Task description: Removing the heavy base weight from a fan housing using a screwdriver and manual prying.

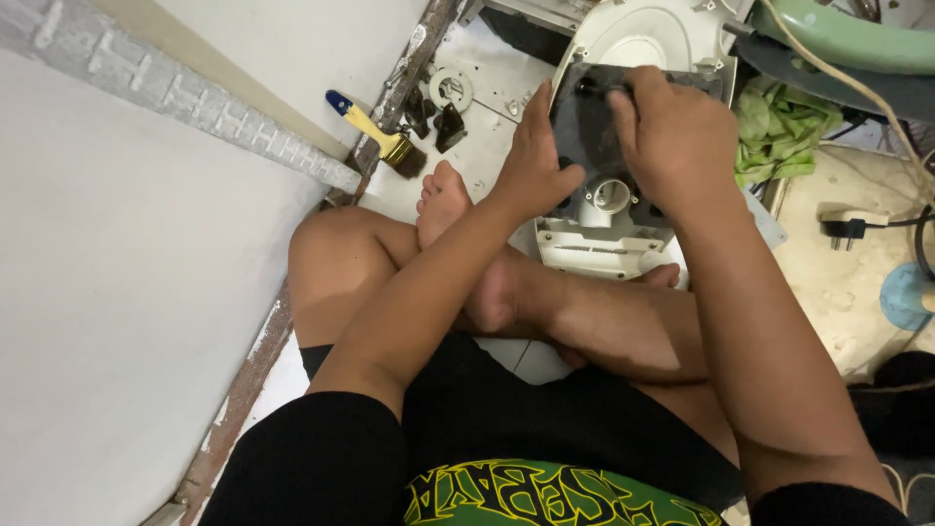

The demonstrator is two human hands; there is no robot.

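Two hands on dark plate (587, 127): left hand (534, 156) gripping edge, right hand (672, 131) pinching top

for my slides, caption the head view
Both hands, left hand and right hand, grip a dark plate on a white appliance housing.

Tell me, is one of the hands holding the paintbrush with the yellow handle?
No, the paintbrush lies on the floor, while the left hand and right hand both grip the dark panel.

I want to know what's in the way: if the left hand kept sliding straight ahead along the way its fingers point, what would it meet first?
Probably the white rim of the appliance housing. The left hand already rests on the dark plate, fingers pointing up the frame; depth is unclear.
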